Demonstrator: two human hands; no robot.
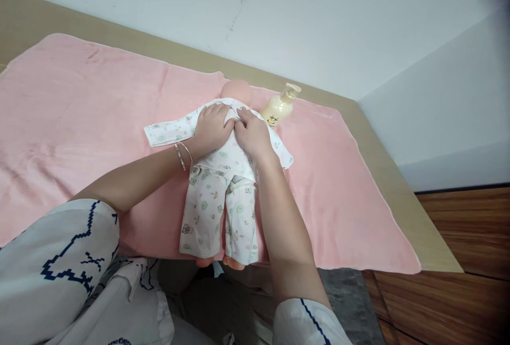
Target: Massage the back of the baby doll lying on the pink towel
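Note:
A baby doll (236,92) lies on a pink blanket, its rounded head pointing away from me and its feet at the near edge. Its face cannot be made out. It wears a white printed long-sleeved shirt (227,156) and matching trousers (205,207). On the upper part of the shirt, my left hand (213,128) curls over the cloth, thumb toward the middle. Opposite it, my right hand (253,131) pinches the shirt close to the neckline. The two thumbs nearly meet at a gathered fold, and the fingertips are partly hidden.
A pale yellow pump bottle (279,105) lies tilted beside the doll's head, at the right. The pink blanket (99,106) covers most of a light wooden table (430,244). A white wall (319,21) rises behind. Brown wood panels (470,233) are at the right.

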